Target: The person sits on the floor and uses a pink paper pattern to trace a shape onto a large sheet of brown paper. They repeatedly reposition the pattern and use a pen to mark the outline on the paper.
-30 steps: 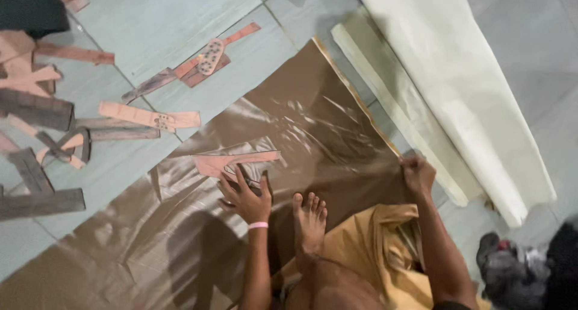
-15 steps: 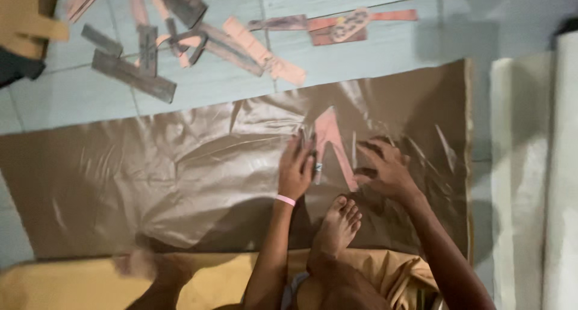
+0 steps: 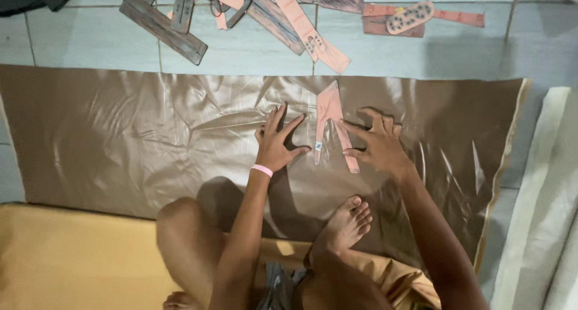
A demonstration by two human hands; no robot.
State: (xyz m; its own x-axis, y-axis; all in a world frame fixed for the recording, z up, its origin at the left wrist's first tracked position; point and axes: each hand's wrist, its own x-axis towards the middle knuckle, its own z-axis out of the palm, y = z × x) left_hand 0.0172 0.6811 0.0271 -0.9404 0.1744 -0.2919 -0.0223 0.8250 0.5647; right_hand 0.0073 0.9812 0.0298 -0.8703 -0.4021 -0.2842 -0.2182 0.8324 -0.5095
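A: Fabric [image 3: 150, 141], brown and shiny, spread flat on the tiled floor [image 3: 90, 45]; pink paper pattern piece [image 3: 330, 120] lying on it, between both hands.

B: Left hand [image 3: 276, 142] splayed, fingers apart, pressing cloth just left of the pattern. Right hand [image 3: 378, 146] also spread flat, fingertips touching the pattern's right edge. Clamped on nothing.

A: Best pressed evenly, then. Wrinkles near the left hand smoothed outward first, probably.

B: Agreed. Pattern kept still, away from the bare foot [image 3: 344, 224]. Spare cardboard templates [image 3: 241, 12] well apart, up top.
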